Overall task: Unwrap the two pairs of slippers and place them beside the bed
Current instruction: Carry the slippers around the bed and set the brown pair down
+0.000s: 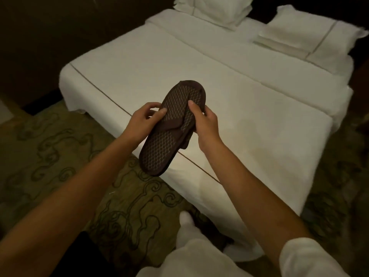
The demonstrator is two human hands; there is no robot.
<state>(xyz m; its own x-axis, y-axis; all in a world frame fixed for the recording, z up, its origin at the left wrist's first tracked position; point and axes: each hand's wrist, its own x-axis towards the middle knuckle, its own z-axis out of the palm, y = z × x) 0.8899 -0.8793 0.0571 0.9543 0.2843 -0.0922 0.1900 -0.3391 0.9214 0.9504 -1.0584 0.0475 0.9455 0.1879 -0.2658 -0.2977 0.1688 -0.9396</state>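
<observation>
Brown slippers [169, 124], soles up, are being gripped by the left hand [145, 118] and right hand [205, 120] over the bed [259, 116]; peeling them apart slowly looks wisest.

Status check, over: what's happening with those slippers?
Both hands, left and right, gripping brown slippers, soles up, over bed corner. Not yet on carpet. Nothing blocking.

Both hands hold a pair of dark brown slippers [171, 124] above the near corner of the white bed [249, 108], soles with a honeycomb pattern facing up. The left hand [146, 116] grips the pair's left edge; the right hand [205, 121] grips its right edge. Two pillows [311, 35] lie at the bed's far edge. Patterned carpet [60, 148] surrounds the bed.
</observation>
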